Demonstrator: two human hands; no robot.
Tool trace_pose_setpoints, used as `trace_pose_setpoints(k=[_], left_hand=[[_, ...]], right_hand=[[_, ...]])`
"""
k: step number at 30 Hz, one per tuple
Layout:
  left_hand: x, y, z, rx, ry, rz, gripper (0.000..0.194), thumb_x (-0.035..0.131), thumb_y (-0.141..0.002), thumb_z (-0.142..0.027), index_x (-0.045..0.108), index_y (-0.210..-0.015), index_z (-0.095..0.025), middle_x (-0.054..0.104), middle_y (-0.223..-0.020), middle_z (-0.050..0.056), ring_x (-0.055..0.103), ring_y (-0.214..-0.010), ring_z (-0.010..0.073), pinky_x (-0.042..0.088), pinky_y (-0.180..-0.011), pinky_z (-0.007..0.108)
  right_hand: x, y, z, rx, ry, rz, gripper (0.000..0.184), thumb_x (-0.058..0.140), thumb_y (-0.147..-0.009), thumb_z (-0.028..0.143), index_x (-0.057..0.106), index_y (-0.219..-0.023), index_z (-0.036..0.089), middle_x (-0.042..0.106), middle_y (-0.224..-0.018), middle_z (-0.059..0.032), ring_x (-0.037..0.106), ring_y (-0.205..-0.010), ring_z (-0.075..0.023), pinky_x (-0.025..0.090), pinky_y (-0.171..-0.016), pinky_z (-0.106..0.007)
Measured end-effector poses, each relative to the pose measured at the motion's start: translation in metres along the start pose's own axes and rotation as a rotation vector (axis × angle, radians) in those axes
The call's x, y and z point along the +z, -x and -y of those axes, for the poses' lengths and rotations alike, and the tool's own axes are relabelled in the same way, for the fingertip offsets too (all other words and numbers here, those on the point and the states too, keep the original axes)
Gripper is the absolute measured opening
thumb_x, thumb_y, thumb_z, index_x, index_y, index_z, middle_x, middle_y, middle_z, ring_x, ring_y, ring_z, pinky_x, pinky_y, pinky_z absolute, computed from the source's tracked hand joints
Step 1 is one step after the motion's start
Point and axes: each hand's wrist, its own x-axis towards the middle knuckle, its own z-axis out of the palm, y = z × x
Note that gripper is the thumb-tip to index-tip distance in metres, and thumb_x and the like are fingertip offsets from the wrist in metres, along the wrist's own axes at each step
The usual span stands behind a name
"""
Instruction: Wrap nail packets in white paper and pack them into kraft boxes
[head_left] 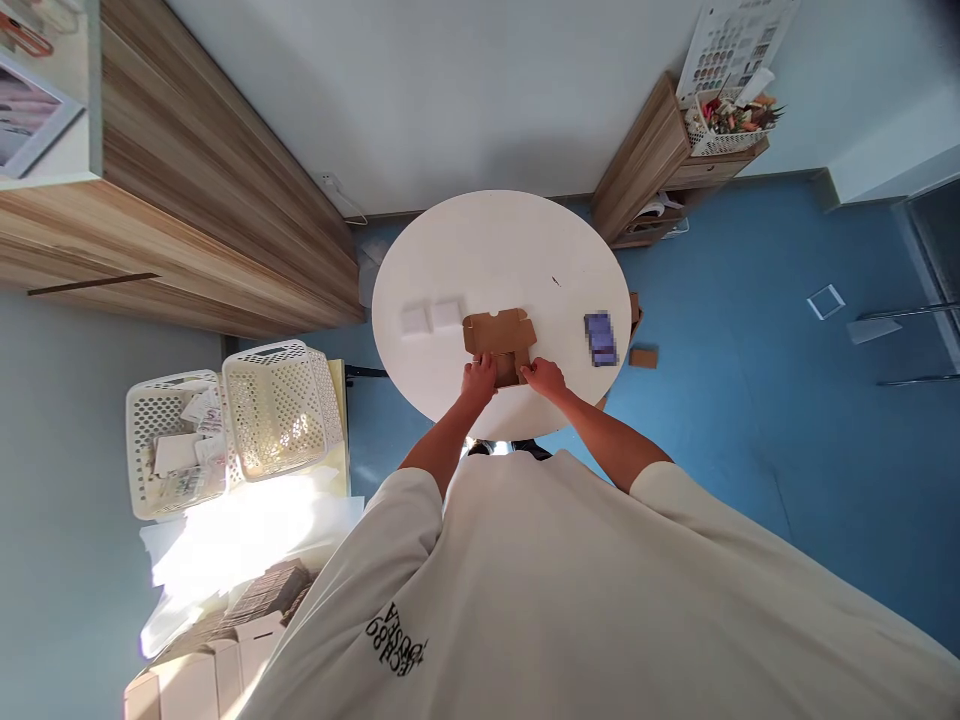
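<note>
A brown cardboard box (pixel 498 330) lies on the white round table (pixel 495 235), its lid flap raised toward the far side and its inside showing. On its near left side is my left hand (pixel 480 376), fingers closed on the cardboard. My right hand (pixel 544 377) pinches the box's right edge between thumb and fingers. Left of the box sit two white square pieces (pixel 447 314), side by side. A blurred purple stack (pixel 601 339) rests near the table's right edge.
White plastic baskets (pixel 277 415) stand at the left, one with papers inside. Folded cardboard (pixel 262 600) is stacked at the lower left. A wooden cabinet (pixel 247 170) rises at the left; a smaller one (pixel 645 150) stands beyond. A brown box (pixel 643 358) lies on the floor.
</note>
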Motion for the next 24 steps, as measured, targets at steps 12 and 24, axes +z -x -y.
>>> trace_pose_setpoints(k=[12, 24], left_hand=[[0.005, 0.000, 0.011, 0.028, 0.073, -0.019, 0.108, 0.095, -0.075, -0.033, 0.035, -0.165, -0.023, 0.046, -0.159, 0.020, 0.041, -0.148, 0.0381, 0.043, -0.114, 0.047], [0.009, -0.002, 0.011, 0.038, 0.019, -0.020, 0.109, 0.094, -0.076, -0.035, 0.035, -0.167, -0.022, 0.049, -0.156, 0.020, 0.045, -0.143, 0.0373, 0.043, -0.112, 0.046]], right_hand=[[0.004, -0.019, 0.001, -0.012, 0.199, 0.018, 0.025, 0.054, -0.104, 0.041, 0.070, -0.102, 0.022, 0.075, -0.102, -0.0112, 0.071, -0.092, -0.0260, 0.045, -0.070, -0.031], [0.015, -0.025, 0.007, -0.027, 0.358, -0.015, 0.021, 0.052, -0.103, 0.029, 0.070, -0.108, 0.021, 0.074, -0.102, -0.0121, 0.071, -0.092, -0.0270, 0.047, -0.075, -0.034]])
